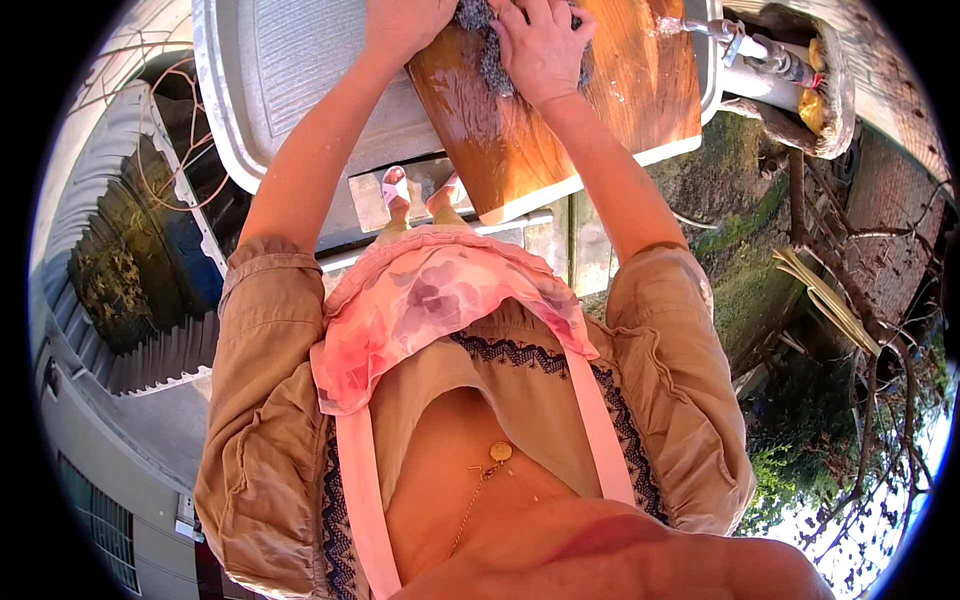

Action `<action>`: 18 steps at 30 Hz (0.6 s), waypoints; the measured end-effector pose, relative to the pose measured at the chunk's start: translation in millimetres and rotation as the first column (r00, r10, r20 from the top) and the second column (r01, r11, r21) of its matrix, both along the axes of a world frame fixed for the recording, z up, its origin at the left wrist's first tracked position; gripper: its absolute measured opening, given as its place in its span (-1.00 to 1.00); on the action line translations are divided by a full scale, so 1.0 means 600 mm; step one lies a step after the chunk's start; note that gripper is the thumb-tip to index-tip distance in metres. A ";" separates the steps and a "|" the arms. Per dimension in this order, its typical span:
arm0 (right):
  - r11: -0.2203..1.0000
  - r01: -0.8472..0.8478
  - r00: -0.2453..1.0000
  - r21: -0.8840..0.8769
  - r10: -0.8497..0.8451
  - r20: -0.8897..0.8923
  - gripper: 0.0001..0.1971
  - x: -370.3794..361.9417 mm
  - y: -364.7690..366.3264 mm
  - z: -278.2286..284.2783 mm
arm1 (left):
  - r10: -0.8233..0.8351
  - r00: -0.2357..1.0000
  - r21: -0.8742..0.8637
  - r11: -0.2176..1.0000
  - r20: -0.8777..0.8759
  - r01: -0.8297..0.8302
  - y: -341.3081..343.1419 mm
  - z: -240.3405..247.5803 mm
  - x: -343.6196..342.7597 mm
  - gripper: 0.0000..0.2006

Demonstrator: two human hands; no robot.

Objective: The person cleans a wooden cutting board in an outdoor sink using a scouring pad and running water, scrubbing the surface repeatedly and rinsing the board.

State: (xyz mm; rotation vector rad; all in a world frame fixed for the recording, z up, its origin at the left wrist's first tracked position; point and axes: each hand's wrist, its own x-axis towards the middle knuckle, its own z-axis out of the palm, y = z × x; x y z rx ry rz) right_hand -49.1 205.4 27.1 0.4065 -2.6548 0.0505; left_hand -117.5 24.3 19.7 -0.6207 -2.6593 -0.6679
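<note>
Clock read from the wooden board (625, 100), 12 at the top of the view. Surroundings: grey basin (310, 70) with a ridged panel, at 9; metal tap (705, 27) at 2, water at its mouth, jutting toward the board's right side and limiting room there. Yellow fitting (812, 110) at 3. Bare branches (860, 290) at 4. Pink floral apron (440, 290) at 7. Corrugated sheet (180, 365) at 8.

The board lies across the basin's right part, near end reaching past the front rim. That end points to about 5; grain runs roughly 12 to 6. Far end cut off, so I cannot settle the long axis. The wood shines wet.

Right hand (542, 50), at 11, has its fingers bent over a dark grey scrubber (495, 70), pressing it onto the wood. Left hand (408, 25), at 10, is beside the scrubber; fingertips out of view, grip cannot be told.
</note>
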 end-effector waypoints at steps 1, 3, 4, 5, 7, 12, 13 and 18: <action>0.998 0.062 0.994 0.015 -0.063 0.088 -0.49 -0.036 -0.022 0.019 | 0.005 1.000 0.052 0.999 0.022 -0.006 -0.006 -0.008 -0.005 -0.54; 0.989 0.138 0.978 0.048 -0.144 0.152 -0.54 -0.050 -0.030 0.047 | 0.009 1.000 0.114 0.993 0.016 -0.011 -0.001 -0.006 -0.015 -0.59; 0.991 0.133 0.970 0.022 -0.135 0.203 -0.53 -0.036 -0.033 0.051 | 0.014 1.000 0.110 0.994 0.015 -0.016 -0.007 -0.006 -0.011 -0.59; 0.991 0.132 0.959 -0.002 -0.127 0.254 -0.52 -0.017 -0.035 0.053 | 0.024 1.000 0.104 0.994 0.015 -0.025 -0.014 -0.007 -0.007 -0.58; 1.000 0.003 0.997 -0.022 -0.001 0.081 -0.43 0.077 0.007 0.009 | 0.036 0.999 0.110 0.993 0.002 -0.036 -0.021 0.002 -0.009 -0.58; 0.999 0.007 0.974 -0.051 0.005 0.225 -0.32 0.230 0.041 0.005 | 0.058 0.998 0.085 0.995 -0.010 -0.057 -0.014 0.011 0.004 -0.58; 0.999 -0.039 0.982 -0.038 0.046 0.184 -0.36 0.200 0.034 0.004 | 0.051 0.999 0.081 0.995 0.002 -0.051 -0.013 0.009 0.005 -0.58; 0.991 0.129 0.988 0.029 -0.131 0.086 -0.53 -0.074 -0.019 0.026 | 0.013 1.000 0.159 0.987 -0.001 -0.012 -0.001 0.003 -0.010 -0.60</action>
